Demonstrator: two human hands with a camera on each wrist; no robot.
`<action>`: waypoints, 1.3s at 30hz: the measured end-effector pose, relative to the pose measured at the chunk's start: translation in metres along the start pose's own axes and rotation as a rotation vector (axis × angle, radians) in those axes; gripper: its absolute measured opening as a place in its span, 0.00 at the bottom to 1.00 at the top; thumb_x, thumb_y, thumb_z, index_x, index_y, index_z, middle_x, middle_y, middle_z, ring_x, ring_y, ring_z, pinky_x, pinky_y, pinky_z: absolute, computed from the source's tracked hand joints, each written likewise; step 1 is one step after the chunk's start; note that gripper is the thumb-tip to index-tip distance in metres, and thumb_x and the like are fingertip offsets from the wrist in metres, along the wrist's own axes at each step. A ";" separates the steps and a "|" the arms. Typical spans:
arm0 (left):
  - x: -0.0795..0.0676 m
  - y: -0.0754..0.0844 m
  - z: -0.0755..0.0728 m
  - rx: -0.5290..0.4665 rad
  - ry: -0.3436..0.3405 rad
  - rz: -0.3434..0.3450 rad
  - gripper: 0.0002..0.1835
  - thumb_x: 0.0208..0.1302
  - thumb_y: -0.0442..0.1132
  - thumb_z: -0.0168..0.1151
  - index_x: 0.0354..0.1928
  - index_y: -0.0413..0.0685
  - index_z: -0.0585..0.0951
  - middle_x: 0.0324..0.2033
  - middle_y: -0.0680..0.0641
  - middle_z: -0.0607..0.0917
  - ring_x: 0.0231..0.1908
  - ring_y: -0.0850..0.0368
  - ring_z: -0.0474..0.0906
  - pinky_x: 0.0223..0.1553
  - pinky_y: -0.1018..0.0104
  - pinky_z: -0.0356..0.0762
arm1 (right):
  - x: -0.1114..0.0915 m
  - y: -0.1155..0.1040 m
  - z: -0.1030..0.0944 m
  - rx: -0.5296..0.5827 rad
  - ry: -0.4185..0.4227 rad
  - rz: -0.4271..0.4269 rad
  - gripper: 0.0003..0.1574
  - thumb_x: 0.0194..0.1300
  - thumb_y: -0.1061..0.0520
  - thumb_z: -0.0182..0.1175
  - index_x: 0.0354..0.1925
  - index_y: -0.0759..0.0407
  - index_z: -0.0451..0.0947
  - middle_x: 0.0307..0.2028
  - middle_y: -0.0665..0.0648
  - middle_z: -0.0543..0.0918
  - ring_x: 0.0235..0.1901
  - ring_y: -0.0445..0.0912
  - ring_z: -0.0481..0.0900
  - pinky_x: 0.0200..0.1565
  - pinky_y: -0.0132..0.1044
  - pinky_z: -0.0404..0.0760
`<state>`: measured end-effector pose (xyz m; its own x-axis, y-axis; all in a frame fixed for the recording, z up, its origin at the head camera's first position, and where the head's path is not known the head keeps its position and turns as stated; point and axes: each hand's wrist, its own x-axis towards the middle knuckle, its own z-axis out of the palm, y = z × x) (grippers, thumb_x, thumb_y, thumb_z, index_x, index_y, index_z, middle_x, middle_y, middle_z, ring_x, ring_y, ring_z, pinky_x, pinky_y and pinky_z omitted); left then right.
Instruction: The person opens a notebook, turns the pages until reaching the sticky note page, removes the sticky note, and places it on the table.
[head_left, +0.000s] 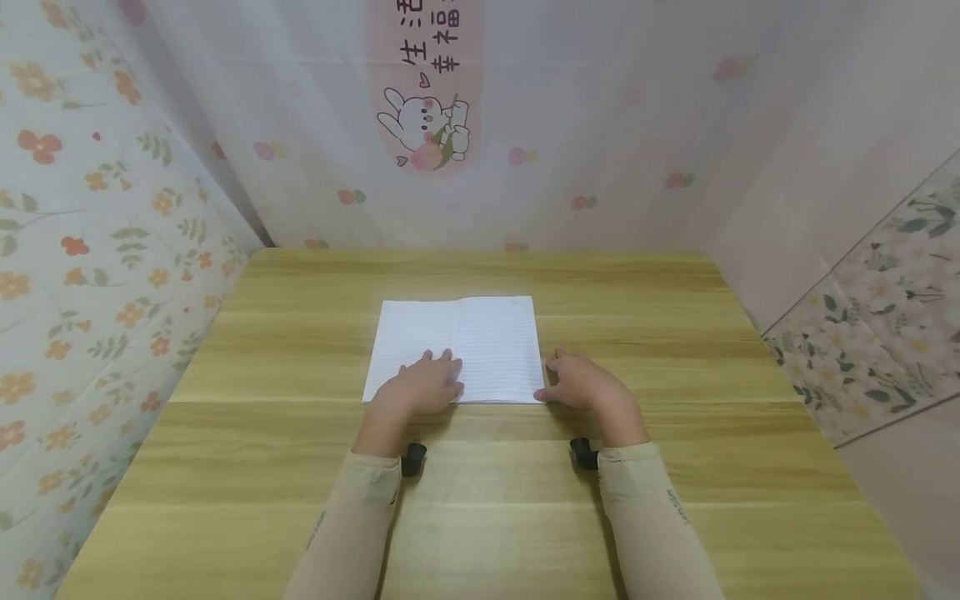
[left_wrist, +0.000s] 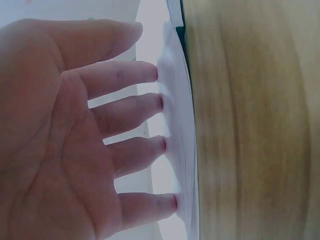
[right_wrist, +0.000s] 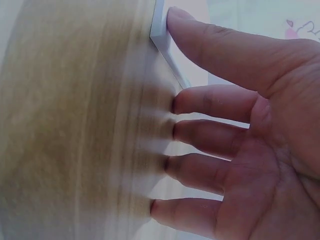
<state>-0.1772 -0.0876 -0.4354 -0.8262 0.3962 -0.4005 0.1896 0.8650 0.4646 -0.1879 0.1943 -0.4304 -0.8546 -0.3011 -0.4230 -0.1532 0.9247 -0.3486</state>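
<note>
An open notebook (head_left: 497, 342) with lined pages lies flat on the wooden table. My left hand (head_left: 422, 386) rests on its left page near the centre fold. In the left wrist view, the spread fingertips (left_wrist: 160, 145) press on the paper (left_wrist: 181, 125), which bulges a little beside them. At the lower right corner of the notebook is my right hand (head_left: 588, 387). Its thumb (right_wrist: 200, 37) touches the corner of the page stack (right_wrist: 161, 25), while the four other fingers (right_wrist: 200, 167) stand with their tips on the wood beside the edge.
The wooden table (head_left: 480, 533) spreads out around the notebook. Behind it hangs a pale curtain (head_left: 600, 108) with a rabbit print, and a flowered curtain (head_left: 97, 275) closes the left side. Dark wrist mounts (head_left: 583, 454) show below the hands.
</note>
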 end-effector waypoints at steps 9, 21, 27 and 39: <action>0.002 0.000 0.003 0.015 0.025 -0.019 0.31 0.85 0.49 0.47 0.82 0.46 0.64 0.85 0.40 0.56 0.85 0.31 0.46 0.78 0.21 0.48 | 0.000 -0.001 0.000 -0.012 -0.003 0.016 0.48 0.74 0.45 0.67 0.78 0.69 0.64 0.81 0.77 0.55 0.81 0.75 0.53 0.80 0.68 0.58; 0.003 0.001 0.002 0.054 0.035 -0.003 0.30 0.85 0.50 0.48 0.81 0.46 0.66 0.84 0.39 0.57 0.84 0.30 0.47 0.76 0.20 0.52 | 0.001 -0.003 -0.003 -0.022 -0.020 0.006 0.47 0.75 0.45 0.67 0.78 0.72 0.64 0.81 0.77 0.55 0.81 0.72 0.56 0.80 0.64 0.60; 0.003 -0.001 0.001 0.059 0.035 -0.010 0.30 0.85 0.50 0.48 0.81 0.47 0.66 0.84 0.40 0.57 0.84 0.30 0.48 0.77 0.20 0.52 | 0.003 -0.005 -0.005 -0.015 -0.027 -0.007 0.45 0.74 0.46 0.67 0.75 0.71 0.67 0.80 0.77 0.58 0.79 0.70 0.62 0.78 0.63 0.65; 0.003 0.003 0.004 0.096 0.088 -0.007 0.35 0.80 0.61 0.55 0.75 0.45 0.73 0.81 0.36 0.65 0.81 0.29 0.57 0.74 0.20 0.58 | 0.004 -0.007 -0.005 -0.012 0.012 -0.005 0.23 0.70 0.45 0.71 0.39 0.62 0.77 0.44 0.60 0.78 0.40 0.51 0.73 0.44 0.43 0.73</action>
<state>-0.1770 -0.0819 -0.4386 -0.8702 0.3651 -0.3309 0.2300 0.8949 0.3824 -0.1931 0.1877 -0.4259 -0.8596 -0.3029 -0.4116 -0.1633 0.9260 -0.3403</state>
